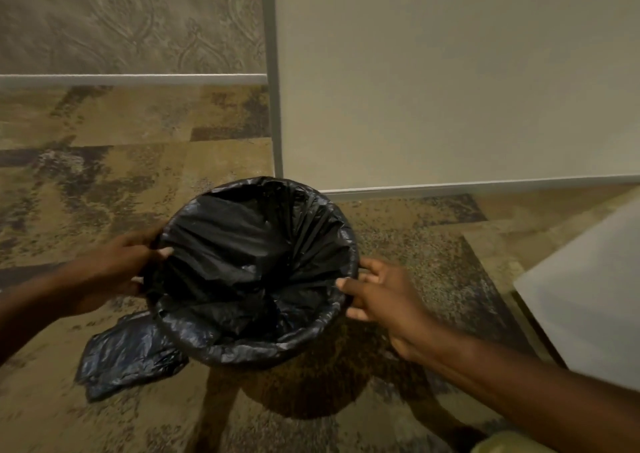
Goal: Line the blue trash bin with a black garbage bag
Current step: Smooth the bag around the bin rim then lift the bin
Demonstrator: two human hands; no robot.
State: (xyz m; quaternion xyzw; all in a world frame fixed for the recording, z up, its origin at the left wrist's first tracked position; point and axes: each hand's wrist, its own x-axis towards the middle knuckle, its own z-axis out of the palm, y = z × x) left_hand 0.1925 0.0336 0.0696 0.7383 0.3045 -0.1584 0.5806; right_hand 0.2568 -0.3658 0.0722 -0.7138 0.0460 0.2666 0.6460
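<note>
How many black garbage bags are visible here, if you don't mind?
2: one garbage bag lines the bin, folded over its rim; a second bag lies crumpled on the carpet beside it. Others may be hidden.

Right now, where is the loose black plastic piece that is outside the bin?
In the head view, the loose black plastic piece lies on the carpet, lower left of the bag-covered bin rim, below the left hand.

Bin wall hidden under black bag [249, 262], white furniture [588, 296] cut off right
</note>
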